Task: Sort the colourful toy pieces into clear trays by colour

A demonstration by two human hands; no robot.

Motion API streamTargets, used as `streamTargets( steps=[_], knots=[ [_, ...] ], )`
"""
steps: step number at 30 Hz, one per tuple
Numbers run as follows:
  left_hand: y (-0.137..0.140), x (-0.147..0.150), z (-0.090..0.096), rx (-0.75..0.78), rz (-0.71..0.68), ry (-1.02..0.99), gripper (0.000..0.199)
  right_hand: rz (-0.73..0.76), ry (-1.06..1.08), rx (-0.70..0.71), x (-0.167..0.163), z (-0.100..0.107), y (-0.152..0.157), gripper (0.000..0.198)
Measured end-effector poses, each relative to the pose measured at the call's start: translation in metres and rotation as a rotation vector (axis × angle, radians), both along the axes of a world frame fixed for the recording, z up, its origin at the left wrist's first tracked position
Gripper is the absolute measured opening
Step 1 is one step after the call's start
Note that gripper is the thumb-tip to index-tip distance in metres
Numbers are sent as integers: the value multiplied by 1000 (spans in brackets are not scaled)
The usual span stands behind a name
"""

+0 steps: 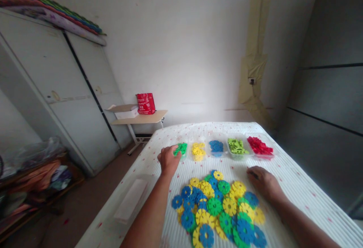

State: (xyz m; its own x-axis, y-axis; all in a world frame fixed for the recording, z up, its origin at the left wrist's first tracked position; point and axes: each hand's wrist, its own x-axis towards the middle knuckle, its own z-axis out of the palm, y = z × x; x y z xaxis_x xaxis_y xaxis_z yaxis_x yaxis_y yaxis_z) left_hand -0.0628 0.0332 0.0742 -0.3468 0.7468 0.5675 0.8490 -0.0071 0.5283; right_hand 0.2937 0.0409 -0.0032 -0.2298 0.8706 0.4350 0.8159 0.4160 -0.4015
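Note:
My left hand (169, 159) is at the left side of a clear container of small green plastic pieces (181, 148). Its fingers curl at the near-left edge, and whatever lies between them is hidden. To the right, my right hand (263, 182) rests low over the table with bent fingers; a dark gap shows by the thumb, and I cannot make out anything held. Between my forearms spreads a loose pile of notched plastic discs (214, 205) in blue, yellow and green, overlapping one another.
Beside the green pieces stand containers of yellow (198, 151), blue (217, 148), lime (237, 146) and red pieces (259, 146). A pale rectangular item (132, 200) lies left on the ribbed white tablecloth (159, 142). Behind, a side table (154, 117) carries a red bag (146, 103).

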Motion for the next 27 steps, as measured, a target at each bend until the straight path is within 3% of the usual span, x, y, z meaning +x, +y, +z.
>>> streamTargets(
  steps=[7, 13, 19, 23, 27],
  knots=[
    [-52, -8, -44, 22, -94, 61, 16, -4, 11, -16, -1, 3, -2, 30],
    [-77, -7, -81, 9, -160, -54, 21, 2, 121, 7, -13, 11, -7, 32],
    [-68, -7, -88, -47, -117, -180, 24, 161, 154, -78, -54, 34, -29, 27],
    [-69, -6, -86, -59, -112, -186, 25, 267, 7, -142, -78, 44, -44, 30],
    [-70, -5, -84, -66, -108, -181, 25, 267, -169, -172, -90, 43, -48, 34]
  ],
)
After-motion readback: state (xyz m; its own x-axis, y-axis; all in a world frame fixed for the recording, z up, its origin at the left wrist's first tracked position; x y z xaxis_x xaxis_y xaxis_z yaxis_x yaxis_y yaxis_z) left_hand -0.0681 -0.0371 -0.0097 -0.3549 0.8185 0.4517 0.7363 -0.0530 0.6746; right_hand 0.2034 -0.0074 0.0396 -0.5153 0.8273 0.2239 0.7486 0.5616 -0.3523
